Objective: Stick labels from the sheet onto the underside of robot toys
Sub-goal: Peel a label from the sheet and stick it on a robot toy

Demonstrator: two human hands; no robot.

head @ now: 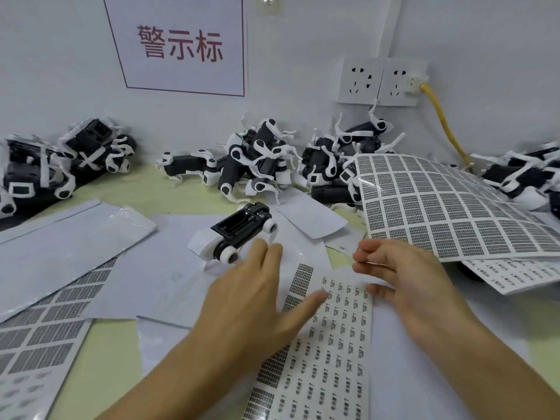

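Left hand (254,295): fingers extended, thumb laid on label sheet (339,344).
Right hand (403,280): fingers curled; grip cannot be told.
Robot toy (239,234): lying underside up, ungripped.

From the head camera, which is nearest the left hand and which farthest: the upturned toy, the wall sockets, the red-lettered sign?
1. The upturned toy, just beyond the fingertips of the left hand.
2. The wall sockets, far off to the right on the wall.
3. The red-lettered sign, high on the wall straight ahead. It is close to the sockets in distance, so those two are hard to rank.
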